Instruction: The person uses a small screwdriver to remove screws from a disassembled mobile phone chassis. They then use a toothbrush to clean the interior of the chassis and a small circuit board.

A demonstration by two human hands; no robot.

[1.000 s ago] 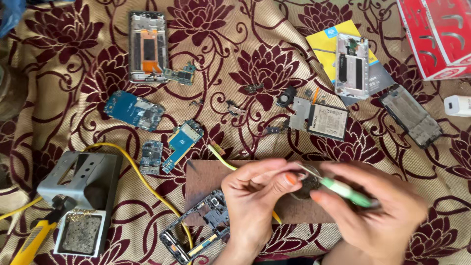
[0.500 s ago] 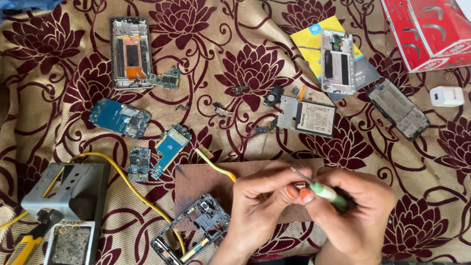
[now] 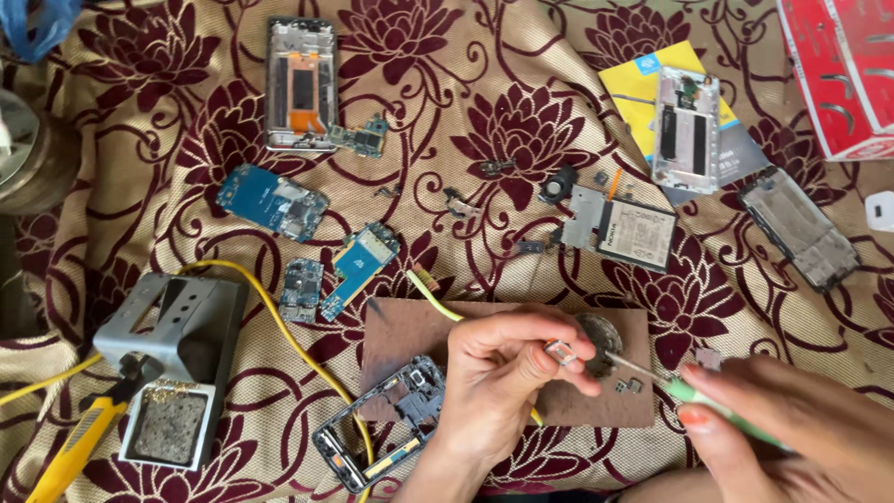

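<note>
Over the brown board (image 3: 484, 373), left hand (image 3: 503, 382) pinches a small metal part (image 3: 560, 350); right hand (image 3: 792, 438) grips a green screwdriver (image 3: 708, 402), tip at it. Dismantling well advanced: circuit boards (image 3: 275, 202) and phone frames (image 3: 300, 84) lie spread around.

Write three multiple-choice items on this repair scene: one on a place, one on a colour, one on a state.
1. Where does the dark phone frame lie?
A. under the red box
B. at the brown board's lower left corner
C. on the yellow booklet

2. What colour is the cable running past the grey metal stand?
A. yellow
B. white
C. black

3. What is the left hand doing?
A. resting flat and empty
B. gripping the cable
C. pinching a small metal part

Answers: 1 B, the frame overlaps that corner of the board. 2 A, the cable shows yellow against the cloth. 3 C, thumb and fingers close on the part while the right hand holds a green-handled tool.
</note>
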